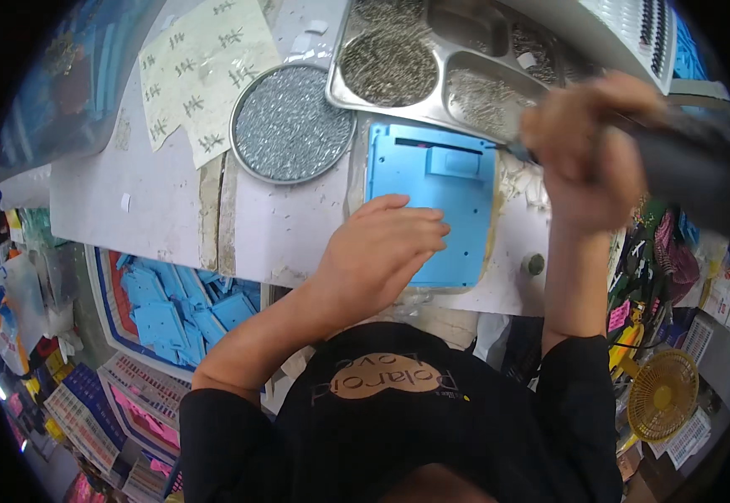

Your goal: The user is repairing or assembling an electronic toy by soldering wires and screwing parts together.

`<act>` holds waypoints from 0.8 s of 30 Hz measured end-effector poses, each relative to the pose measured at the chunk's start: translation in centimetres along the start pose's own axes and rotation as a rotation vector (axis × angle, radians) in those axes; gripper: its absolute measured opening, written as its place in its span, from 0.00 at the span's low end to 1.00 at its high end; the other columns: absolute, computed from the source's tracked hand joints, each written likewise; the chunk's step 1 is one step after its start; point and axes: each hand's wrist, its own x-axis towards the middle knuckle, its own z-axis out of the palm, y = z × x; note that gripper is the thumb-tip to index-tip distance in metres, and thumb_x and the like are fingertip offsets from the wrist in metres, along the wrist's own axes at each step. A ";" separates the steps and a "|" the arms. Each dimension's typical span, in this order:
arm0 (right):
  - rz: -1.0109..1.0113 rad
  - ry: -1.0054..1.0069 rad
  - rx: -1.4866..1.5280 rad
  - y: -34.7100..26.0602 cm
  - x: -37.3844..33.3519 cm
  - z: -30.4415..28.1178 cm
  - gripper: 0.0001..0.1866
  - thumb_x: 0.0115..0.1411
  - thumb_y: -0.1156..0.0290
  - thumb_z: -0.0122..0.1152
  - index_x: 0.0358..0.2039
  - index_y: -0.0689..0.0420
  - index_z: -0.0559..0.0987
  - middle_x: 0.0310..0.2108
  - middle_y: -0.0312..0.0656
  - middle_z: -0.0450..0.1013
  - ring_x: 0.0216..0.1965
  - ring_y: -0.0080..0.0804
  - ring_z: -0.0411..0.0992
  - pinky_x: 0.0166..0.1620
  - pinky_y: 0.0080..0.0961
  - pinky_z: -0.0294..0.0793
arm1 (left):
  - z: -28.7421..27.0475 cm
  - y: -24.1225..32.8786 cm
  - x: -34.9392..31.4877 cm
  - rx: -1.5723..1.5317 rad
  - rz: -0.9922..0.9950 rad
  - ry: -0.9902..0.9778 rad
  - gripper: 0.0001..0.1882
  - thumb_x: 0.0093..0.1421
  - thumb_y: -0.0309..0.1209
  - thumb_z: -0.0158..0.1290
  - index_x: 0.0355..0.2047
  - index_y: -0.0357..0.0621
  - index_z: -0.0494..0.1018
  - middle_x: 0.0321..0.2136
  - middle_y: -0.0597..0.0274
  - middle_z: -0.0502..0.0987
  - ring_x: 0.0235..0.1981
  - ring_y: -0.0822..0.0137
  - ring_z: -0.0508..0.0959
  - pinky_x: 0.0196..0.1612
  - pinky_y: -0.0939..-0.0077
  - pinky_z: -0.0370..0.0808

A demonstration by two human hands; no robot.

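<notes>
One blue panel (457, 243) lies on the desk (172, 210) under the released fingers of the left hand (386, 250). The right hand (587, 147) has its fingers clenched around one dark tool (692, 172), the tip near the panel's far right corner. Farther are one round dish (233, 127) and one compartment tray (470, 29), both with small metallic pieces (294, 121).

There is one white bench (164, 218), and on it one light-blue rectangular plastic panel (467, 230), one round metal dish (234, 142) of small silvery pieces (294, 117) (far too many to count), one shiny steel tray (442, 57) with five compartments in view, one pale yellow paper sheet (168, 92) and one small dark round piece (533, 265). One blurred dark handheld tool (692, 168). One plastic crate (103, 302) holds over half a dozen overlapping light-blue plastic pieces (164, 325). One round yellow fan (662, 394).
</notes>
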 end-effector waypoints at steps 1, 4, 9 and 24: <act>-0.001 -0.085 0.067 -1.2 0.1 0.9 0.14 0.68 0.64 0.54 0.52 0.53 0.72 0.16 0.29 0.63 0.19 0.21 0.61 0.30 0.24 0.70 | -0.3 0.2 0.1 -0.065 -0.054 0.038 0.07 0.60 0.21 0.60 0.39 0.45 0.79 0.46 0.59 0.84 0.54 0.60 0.81 0.63 0.55 0.69; 0.044 -0.177 0.160 -3.6 -0.8 3.5 0.15 0.69 0.58 0.57 0.52 0.49 0.71 0.16 0.25 0.65 0.18 0.18 0.64 0.28 0.20 0.71 | -1.3 1.0 0.4 -0.057 -0.088 0.096 0.09 0.59 0.21 0.61 0.39 0.46 0.80 0.42 0.60 0.85 0.49 0.62 0.84 0.64 0.52 0.67; 0.137 -0.086 0.196 -4.1 -1.9 6.9 0.16 0.69 0.55 0.62 0.47 0.49 0.69 0.16 0.26 0.66 0.15 0.18 0.65 0.25 0.21 0.71 | -1.8 1.1 0.3 0.060 -0.016 0.157 0.10 0.55 0.26 0.67 0.35 0.47 0.77 0.34 0.66 0.83 0.37 0.65 0.83 0.63 0.50 0.67; -0.078 -0.116 0.139 1.7 2.3 6.0 0.14 0.71 0.64 0.48 0.53 0.55 0.72 0.19 0.30 0.61 0.20 0.22 0.60 0.31 0.30 0.67 | -9.2 -5.3 1.7 0.533 -0.080 0.370 0.12 0.51 0.32 0.69 0.36 0.48 0.81 0.37 0.66 0.79 0.47 0.60 0.77 0.63 0.45 0.62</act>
